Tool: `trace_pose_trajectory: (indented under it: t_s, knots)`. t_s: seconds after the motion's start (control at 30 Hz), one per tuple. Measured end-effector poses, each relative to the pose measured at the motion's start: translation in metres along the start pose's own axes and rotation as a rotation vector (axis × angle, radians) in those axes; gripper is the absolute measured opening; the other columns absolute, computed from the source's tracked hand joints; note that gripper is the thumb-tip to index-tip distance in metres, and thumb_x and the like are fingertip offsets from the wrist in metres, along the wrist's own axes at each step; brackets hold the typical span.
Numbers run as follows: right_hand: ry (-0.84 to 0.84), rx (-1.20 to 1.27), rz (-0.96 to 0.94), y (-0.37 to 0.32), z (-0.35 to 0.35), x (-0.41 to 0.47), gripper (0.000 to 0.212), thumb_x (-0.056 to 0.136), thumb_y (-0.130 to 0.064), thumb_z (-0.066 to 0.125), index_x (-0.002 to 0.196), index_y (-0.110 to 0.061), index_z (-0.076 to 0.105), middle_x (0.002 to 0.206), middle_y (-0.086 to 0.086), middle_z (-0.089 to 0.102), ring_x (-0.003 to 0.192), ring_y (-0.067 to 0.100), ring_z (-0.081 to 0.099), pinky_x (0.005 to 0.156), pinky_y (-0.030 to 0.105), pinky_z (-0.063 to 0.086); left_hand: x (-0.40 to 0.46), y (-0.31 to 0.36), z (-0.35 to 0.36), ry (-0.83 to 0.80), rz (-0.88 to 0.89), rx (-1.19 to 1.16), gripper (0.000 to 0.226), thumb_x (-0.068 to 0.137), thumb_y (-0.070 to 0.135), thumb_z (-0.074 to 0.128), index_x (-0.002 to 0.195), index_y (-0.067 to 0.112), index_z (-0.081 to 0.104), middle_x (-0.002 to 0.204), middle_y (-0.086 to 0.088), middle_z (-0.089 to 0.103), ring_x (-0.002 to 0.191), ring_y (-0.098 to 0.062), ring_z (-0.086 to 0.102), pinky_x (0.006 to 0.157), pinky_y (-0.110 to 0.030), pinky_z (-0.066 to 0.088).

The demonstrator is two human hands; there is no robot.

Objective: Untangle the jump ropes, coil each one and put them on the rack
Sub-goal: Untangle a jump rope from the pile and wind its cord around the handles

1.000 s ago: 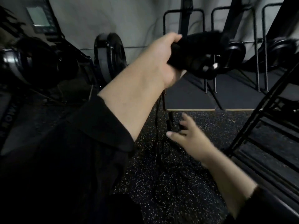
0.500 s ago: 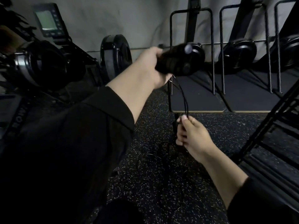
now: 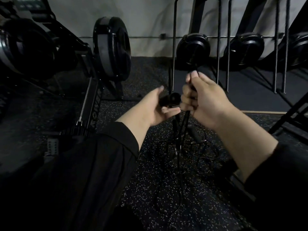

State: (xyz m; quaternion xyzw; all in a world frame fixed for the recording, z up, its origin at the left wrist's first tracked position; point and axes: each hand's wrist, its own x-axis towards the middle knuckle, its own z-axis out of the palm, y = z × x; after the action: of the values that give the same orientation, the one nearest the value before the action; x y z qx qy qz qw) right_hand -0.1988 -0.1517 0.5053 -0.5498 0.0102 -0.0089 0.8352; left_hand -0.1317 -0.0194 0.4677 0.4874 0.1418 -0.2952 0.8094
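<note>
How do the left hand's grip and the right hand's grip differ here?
The left hand holds a thick black handle loosely, thumb up and fingers underneath; the right hand is a tight fist round thin cords.
The left hand sits lower with the handle lying across it; the right hand is higher, with the cords hanging down from it to the tangle on the floor.
Both hold black jump rope parts, close together, in front of the person.

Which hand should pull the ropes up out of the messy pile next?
Probably the right hand: it already grips the ropes running down to the pile on the floor. The left hand is busy holding a handle.
</note>
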Motion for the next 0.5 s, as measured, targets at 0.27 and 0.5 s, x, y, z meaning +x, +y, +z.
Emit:
trace_pose_trajectory:
  t_s: [0.27, 0.5]
  knots:
    - [0.127, 0.179, 0.049, -0.017, 0.003, 0.040, 0.035, 0.112, -0.030, 0.039, 0.082, -0.019, 0.051, 0.057, -0.003, 0.039, 0.046, 0.010, 0.027, 0.044, 0.024, 0.030, -0.010, -0.055, -0.017, 0.235, 0.229, 0.369, 0.060, 0.098, 0.071, 0.040, 0.128, 0.023, 0.061, 0.120, -0.008, 0.071, 0.095, -0.026, 0.077, 0.088, -0.042, 0.061]
    - [0.226, 0.263, 0.054, -0.012, -0.012, 0.057, 0.040, 0.112, -0.032, 0.038, 0.078, -0.017, 0.052, 0.055, -0.003, 0.037, 0.044, 0.011, 0.028, 0.046, 0.023, 0.032, -0.017, -0.092, -0.046, 0.012, 0.409, 1.204, 0.017, 0.103, 0.032, 0.058, 0.088, 0.026, 0.063, 0.078, 0.016, 0.060, 0.077, -0.008, 0.057, 0.054, -0.008, 0.032]
